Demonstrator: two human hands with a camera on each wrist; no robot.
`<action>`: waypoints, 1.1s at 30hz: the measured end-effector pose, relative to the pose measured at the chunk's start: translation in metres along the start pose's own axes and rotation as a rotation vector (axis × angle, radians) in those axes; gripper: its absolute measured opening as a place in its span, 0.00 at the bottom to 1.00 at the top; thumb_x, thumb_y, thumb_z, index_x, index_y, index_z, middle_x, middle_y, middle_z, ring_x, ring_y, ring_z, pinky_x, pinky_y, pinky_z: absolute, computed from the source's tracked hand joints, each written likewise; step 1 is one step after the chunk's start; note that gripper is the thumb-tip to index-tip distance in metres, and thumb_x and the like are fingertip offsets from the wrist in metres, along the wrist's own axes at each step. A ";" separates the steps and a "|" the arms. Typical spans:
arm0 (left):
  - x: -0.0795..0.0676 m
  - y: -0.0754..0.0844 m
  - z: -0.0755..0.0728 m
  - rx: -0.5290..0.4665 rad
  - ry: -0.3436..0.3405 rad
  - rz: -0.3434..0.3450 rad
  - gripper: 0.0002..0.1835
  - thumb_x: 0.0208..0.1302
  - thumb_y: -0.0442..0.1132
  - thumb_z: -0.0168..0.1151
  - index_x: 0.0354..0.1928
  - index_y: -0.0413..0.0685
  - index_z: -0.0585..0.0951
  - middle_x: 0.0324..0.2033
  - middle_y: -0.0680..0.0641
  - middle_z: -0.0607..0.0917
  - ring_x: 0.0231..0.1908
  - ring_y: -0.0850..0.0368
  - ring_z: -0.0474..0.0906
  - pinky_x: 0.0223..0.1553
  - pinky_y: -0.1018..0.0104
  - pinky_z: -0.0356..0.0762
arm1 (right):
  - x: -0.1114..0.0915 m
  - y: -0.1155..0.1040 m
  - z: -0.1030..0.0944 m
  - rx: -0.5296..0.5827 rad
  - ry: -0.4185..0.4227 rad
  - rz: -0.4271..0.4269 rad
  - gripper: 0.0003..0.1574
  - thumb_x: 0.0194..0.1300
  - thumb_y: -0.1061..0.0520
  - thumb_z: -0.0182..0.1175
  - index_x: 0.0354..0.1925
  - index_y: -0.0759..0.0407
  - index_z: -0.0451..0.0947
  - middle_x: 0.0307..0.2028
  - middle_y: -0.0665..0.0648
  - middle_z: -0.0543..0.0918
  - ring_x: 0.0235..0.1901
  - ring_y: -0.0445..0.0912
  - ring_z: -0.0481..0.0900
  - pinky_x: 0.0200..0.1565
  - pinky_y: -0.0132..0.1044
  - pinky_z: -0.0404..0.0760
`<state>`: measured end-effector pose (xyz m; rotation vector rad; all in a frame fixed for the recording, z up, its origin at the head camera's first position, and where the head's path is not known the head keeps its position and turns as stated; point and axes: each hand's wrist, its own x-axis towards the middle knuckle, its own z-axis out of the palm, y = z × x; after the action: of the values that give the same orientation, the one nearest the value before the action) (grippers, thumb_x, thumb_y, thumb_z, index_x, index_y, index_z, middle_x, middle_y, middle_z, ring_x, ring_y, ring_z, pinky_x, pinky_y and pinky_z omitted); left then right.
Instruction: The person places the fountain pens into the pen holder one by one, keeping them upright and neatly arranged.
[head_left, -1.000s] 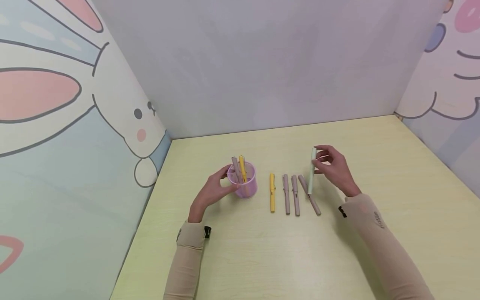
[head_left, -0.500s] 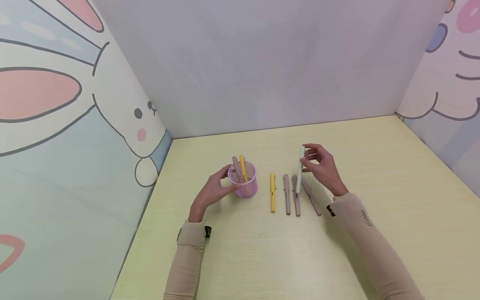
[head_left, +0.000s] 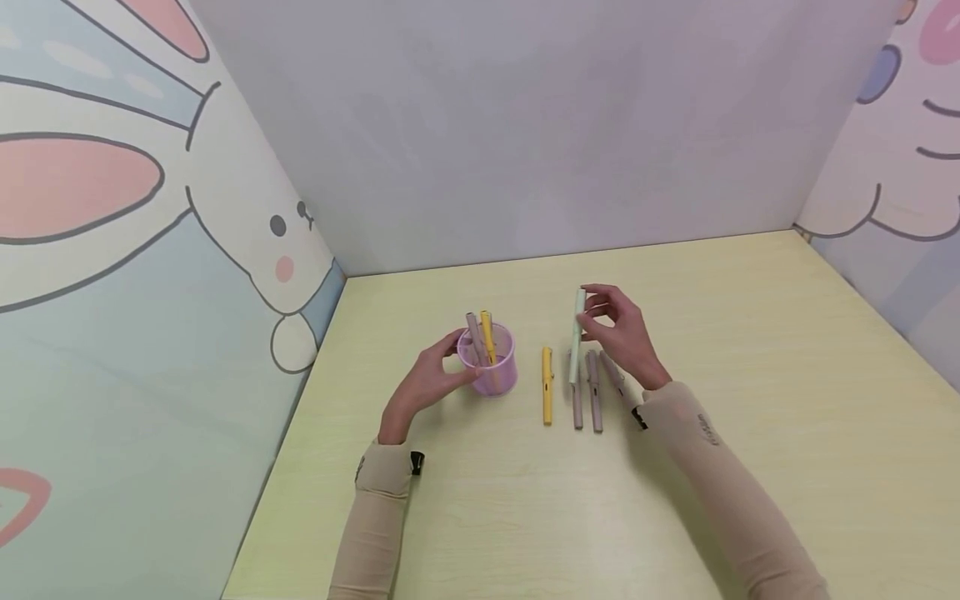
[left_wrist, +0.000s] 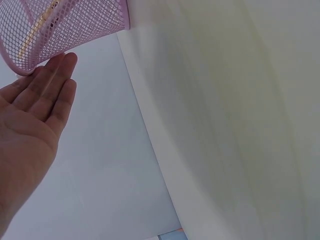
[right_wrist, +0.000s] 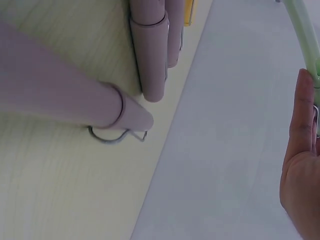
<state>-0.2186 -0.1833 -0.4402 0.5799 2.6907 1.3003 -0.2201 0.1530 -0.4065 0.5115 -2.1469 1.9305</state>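
Note:
A pink mesh pen cup [head_left: 504, 377] stands on the table with a mauve pen [head_left: 474, 335] and a yellow pen [head_left: 487, 332] leaning in it. My left hand [head_left: 427, 382] holds the cup from its left side, thumb at the near rim and fingers behind; the left wrist view shows those fingers [left_wrist: 61, 95] against the mesh. Pinched upright in my right hand [head_left: 621, 333] is a pale green pen [head_left: 576, 342], raised above the row of pens. It hides the upper part of one mauve pen [head_left: 577, 408] lying beneath.
A yellow pen [head_left: 547, 387] lies just right of the cup. Beyond it are more mauve pens, one straight [head_left: 596, 400] and one slanted [head_left: 617, 379], partly under my right sleeve [head_left: 697, 442]. A grey wall [head_left: 525, 133] rises behind the table [head_left: 480, 517].
My right hand has moved left with the pale green pen, from over the slanted mauve pen to over the leftmost mauve one. The left hand and the cup have stayed put.

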 end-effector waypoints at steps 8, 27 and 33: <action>0.000 -0.001 -0.002 0.005 -0.001 0.013 0.42 0.66 0.49 0.70 0.78 0.44 0.65 0.70 0.41 0.74 0.67 0.41 0.72 0.65 0.40 0.70 | 0.012 0.022 0.011 0.067 0.049 -0.058 0.30 0.68 0.77 0.56 0.67 0.77 0.67 0.47 0.75 0.75 0.41 0.44 0.79 0.34 0.35 0.87; -0.002 0.000 -0.003 0.002 -0.009 0.007 0.43 0.67 0.49 0.70 0.78 0.45 0.64 0.70 0.41 0.74 0.67 0.40 0.71 0.65 0.39 0.69 | 0.028 0.019 0.043 0.222 0.099 -0.185 0.29 0.66 0.80 0.57 0.65 0.78 0.68 0.46 0.71 0.75 0.40 0.43 0.79 0.34 0.36 0.87; -0.002 -0.001 -0.002 0.006 -0.008 0.002 0.43 0.66 0.49 0.70 0.79 0.44 0.63 0.70 0.41 0.73 0.67 0.41 0.71 0.65 0.41 0.69 | 0.031 0.018 0.049 0.261 0.101 -0.192 0.29 0.67 0.79 0.57 0.65 0.77 0.67 0.47 0.72 0.74 0.40 0.44 0.79 0.35 0.38 0.87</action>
<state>-0.2173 -0.1859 -0.4395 0.5877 2.6887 1.2885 -0.2517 0.1026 -0.4169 0.6246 -1.7267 2.0877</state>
